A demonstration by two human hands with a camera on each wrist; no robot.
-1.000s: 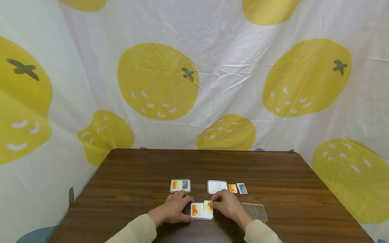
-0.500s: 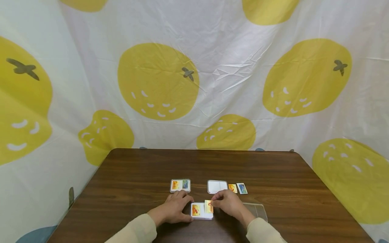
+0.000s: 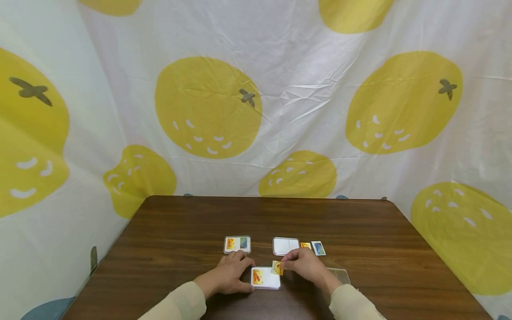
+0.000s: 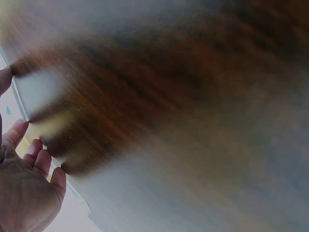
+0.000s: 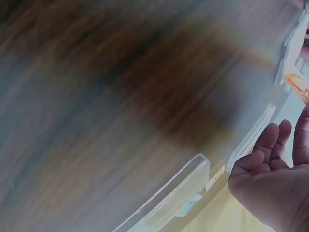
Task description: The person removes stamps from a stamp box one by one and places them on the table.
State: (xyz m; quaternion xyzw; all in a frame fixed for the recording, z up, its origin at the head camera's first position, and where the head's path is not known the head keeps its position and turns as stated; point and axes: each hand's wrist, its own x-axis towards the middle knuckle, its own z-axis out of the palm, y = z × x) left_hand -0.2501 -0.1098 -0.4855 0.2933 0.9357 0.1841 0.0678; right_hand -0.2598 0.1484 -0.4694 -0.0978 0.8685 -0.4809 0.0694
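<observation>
In the head view, my left hand [image 3: 232,273] grips the left end of a shallow white card case [image 3: 267,284] between thumb and index finger. An orange picture card [image 3: 258,277] lies in the left half of the case; its right half shows bare white. Over the upper right corner, my right hand [image 3: 307,266] pinches a small yellow-orange card [image 3: 277,267] with a round mark on it. In the right wrist view, this card [image 5: 296,85] sticks out past the fingertips near the case's edge [image 5: 288,46].
Farther back, a case with two picture cards [image 3: 238,244] lies left, and a case with a white inside [image 3: 286,246] lies right. Beside the latter are an orange card [image 3: 306,245] and a blue-green card [image 3: 318,248]. A clear lid [image 3: 340,274] lies partly under the right forearm.
The right hand has drawn the card up and to the right, off the white right half of the case, with its face now looking different. The left hand has stayed in place.
</observation>
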